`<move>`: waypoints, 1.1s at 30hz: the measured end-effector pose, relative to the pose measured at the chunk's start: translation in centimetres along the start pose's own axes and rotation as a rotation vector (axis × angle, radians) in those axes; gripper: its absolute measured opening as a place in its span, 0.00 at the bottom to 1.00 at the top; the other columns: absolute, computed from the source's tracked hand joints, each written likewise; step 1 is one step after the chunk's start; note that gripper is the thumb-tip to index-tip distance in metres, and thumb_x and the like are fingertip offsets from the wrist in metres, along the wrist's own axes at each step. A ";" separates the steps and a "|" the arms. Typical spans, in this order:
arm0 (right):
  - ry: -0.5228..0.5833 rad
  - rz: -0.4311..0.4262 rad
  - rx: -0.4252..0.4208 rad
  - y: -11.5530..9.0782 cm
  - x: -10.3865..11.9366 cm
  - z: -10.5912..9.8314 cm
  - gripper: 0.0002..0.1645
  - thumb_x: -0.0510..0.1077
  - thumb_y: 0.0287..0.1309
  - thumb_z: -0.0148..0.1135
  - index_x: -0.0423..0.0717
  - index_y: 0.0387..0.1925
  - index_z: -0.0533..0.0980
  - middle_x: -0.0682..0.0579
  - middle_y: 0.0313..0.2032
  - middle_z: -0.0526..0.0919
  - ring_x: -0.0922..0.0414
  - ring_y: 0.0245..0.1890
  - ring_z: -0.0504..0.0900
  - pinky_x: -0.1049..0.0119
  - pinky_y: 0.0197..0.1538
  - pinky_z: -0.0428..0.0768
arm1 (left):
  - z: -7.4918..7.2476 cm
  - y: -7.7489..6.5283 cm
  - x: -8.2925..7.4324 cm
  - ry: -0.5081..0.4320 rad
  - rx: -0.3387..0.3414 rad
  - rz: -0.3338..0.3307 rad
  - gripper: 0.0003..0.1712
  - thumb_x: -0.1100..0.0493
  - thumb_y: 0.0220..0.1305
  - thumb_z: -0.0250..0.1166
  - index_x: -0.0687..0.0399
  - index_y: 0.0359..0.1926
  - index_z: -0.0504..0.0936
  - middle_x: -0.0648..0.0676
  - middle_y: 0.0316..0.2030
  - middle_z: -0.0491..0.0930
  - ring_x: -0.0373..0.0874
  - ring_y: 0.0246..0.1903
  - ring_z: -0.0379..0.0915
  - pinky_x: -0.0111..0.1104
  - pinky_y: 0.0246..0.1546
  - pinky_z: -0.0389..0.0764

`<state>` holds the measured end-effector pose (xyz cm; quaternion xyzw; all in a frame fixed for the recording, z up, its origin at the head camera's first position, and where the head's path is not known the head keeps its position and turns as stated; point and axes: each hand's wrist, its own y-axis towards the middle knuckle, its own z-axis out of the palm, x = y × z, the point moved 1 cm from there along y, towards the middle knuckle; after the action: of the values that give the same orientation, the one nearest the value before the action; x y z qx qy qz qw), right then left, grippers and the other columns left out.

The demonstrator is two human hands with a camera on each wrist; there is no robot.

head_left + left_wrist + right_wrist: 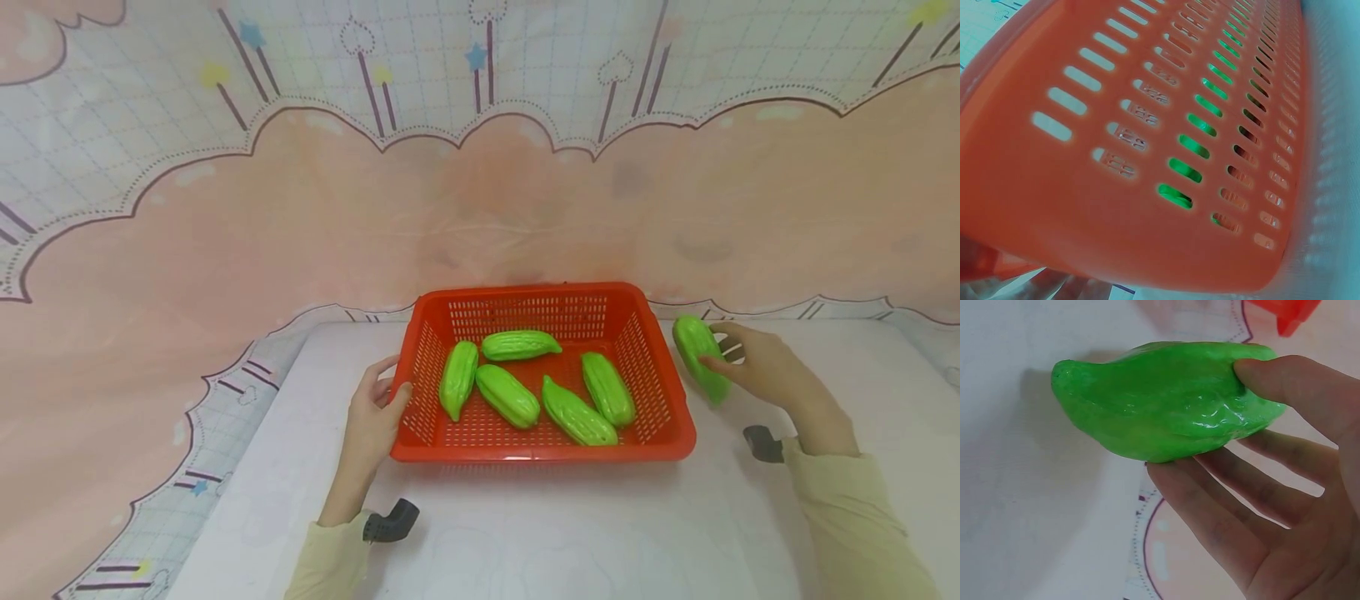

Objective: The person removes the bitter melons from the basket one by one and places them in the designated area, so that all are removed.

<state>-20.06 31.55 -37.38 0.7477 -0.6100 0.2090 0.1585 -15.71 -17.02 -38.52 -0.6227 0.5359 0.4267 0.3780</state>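
A red plastic basket [540,454] with slotted walls holds several shiny green bitter gourds [507,396]. At the basket's left side, my left hand [372,417] grips the rim, thumb over the edge and fingers outside. The left wrist view is filled by the slotted wall [1116,231], with green showing through the slots; only part of the hand shows at the bottom. Right of the basket, my right hand [757,367] pinches another bitter gourd [697,350] between thumb and fingers. In the right wrist view this gourd [1160,406] has a ridged, glossy skin and a tapered end.
The basket stands on a white-covered table [555,533]. Behind it hangs a pink and white patterned cloth [525,208]. Black wrist mounts [392,522] stick out from both sleeves. A red basket corner [1288,312] appears at the top of the right wrist view.
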 end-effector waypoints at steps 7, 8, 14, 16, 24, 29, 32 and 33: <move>0.014 0.023 0.006 0.4 -0.6 0.3 0.39 0.49 0.64 0.64 0.26 0.64 0.63 0.27 0.46 0.80 0.33 0.46 0.81 0.40 0.46 0.82 | 0.0 0.0 0.2 -0.002 -0.006 0.010 0.29 0.62 0.72 0.56 0.50 0.71 0.64 0.65 0.57 0.78 0.59 0.52 0.80 0.47 0.50 0.83; 0.012 0.034 0.010 0.4 -0.7 0.4 0.39 0.50 0.64 0.64 0.26 0.64 0.63 0.27 0.47 0.80 0.33 0.47 0.81 0.40 0.46 0.82 | 0.0 0.1 0.3 -0.004 -0.008 0.013 0.29 0.62 0.71 0.57 0.50 0.71 0.64 0.65 0.56 0.79 0.59 0.52 0.80 0.47 0.50 0.83; 0.010 0.080 0.031 0.8 -1.0 0.5 0.40 0.52 0.65 0.62 0.27 0.65 0.62 0.25 0.49 0.79 0.31 0.49 0.80 0.40 0.46 0.82 | 0.0 0.2 0.5 -0.010 -0.013 0.023 0.28 0.62 0.71 0.57 0.49 0.70 0.65 0.64 0.55 0.80 0.57 0.50 0.81 0.46 0.48 0.85; 0.009 0.083 0.032 0.9 -1.0 0.5 0.40 0.52 0.65 0.62 0.27 0.64 0.63 0.25 0.49 0.79 0.31 0.49 0.80 0.40 0.46 0.82 | 0.0 0.2 0.4 -0.010 -0.013 0.024 0.28 0.62 0.71 0.57 0.49 0.70 0.65 0.64 0.55 0.79 0.57 0.51 0.81 0.46 0.49 0.84; -0.006 0.147 0.072 1.6 -1.3 0.3 0.42 0.55 0.66 0.60 0.26 0.65 0.61 0.24 0.51 0.77 0.30 0.50 0.78 0.40 0.46 0.81 | 0.0 0.1 0.2 -0.004 -0.012 0.015 0.28 0.62 0.71 0.57 0.49 0.70 0.65 0.65 0.55 0.79 0.58 0.51 0.80 0.48 0.49 0.84; -0.019 0.147 0.086 2.0 -1.5 0.3 0.42 0.56 0.67 0.58 0.26 0.65 0.61 0.24 0.51 0.78 0.29 0.50 0.78 0.37 0.47 0.80 | 0.0 0.0 0.1 -0.007 -0.011 0.016 0.28 0.62 0.71 0.57 0.50 0.70 0.65 0.65 0.55 0.79 0.59 0.51 0.80 0.48 0.49 0.84; -0.024 0.153 0.096 2.1 -1.6 0.3 0.42 0.57 0.67 0.58 0.26 0.65 0.61 0.24 0.51 0.78 0.29 0.49 0.78 0.37 0.46 0.79 | 0.0 0.0 0.1 -0.004 -0.010 0.012 0.28 0.62 0.71 0.57 0.49 0.70 0.65 0.65 0.55 0.79 0.58 0.51 0.80 0.47 0.49 0.84; -0.027 0.156 0.100 2.2 -1.6 0.3 0.42 0.57 0.67 0.58 0.27 0.65 0.61 0.24 0.51 0.77 0.30 0.49 0.79 0.37 0.46 0.79 | 0.0 0.0 0.1 -0.005 -0.010 0.006 0.28 0.62 0.71 0.57 0.49 0.70 0.65 0.64 0.55 0.79 0.58 0.51 0.80 0.47 0.49 0.84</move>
<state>-22.42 32.32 -38.44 0.7076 -0.6573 0.2409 0.0962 -15.73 -17.03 -38.66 -0.6218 0.5347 0.4322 0.3751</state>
